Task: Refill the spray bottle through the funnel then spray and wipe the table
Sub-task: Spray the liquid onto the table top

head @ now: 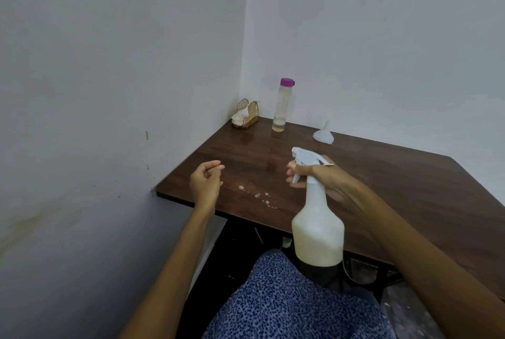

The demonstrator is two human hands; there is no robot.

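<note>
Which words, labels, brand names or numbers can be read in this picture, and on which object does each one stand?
None can be read.
spray bottle, held in the right hand: plain white, no label on the side that shows.
tall bottle with purple cap: clear, no print visible.
funnel: plain.
napkin holder: bare wire, no text.

Left hand [205,185] raised at the near left, fingers loosely curled and empty, forearm extended from below, right hand [321,179] wrapped around a held neck, index finger set forward, right arm stretched from the near right
</note>
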